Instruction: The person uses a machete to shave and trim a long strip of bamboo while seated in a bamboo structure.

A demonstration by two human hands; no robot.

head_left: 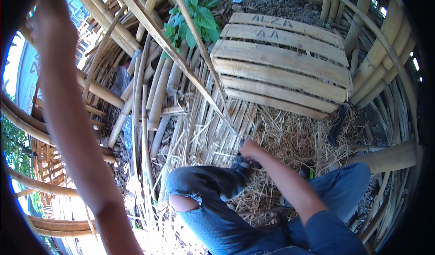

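My right hand [252, 150] is closed round a dark handle [242, 143], low in front of my bent knee; the kind of tool is too small to make out. A long split bamboo strip [181, 64] slants down from the upper left, its lower end close to that hand. A second, thinner strip [192, 26] crosses near it. At the upper left my left hand [43, 28] is raised beside the bamboo poles, dim and blurred, its fingers not readable.
A slatted wooden crate [281, 64] lies on straw [285, 137] ahead. Cut bamboo pieces [158, 92] are heaped left of centre, near a leafy green plant [197, 21]. Thick curved bamboo poles [385, 46] stand at the right. My legs in torn jeans [213, 223] are folded below.
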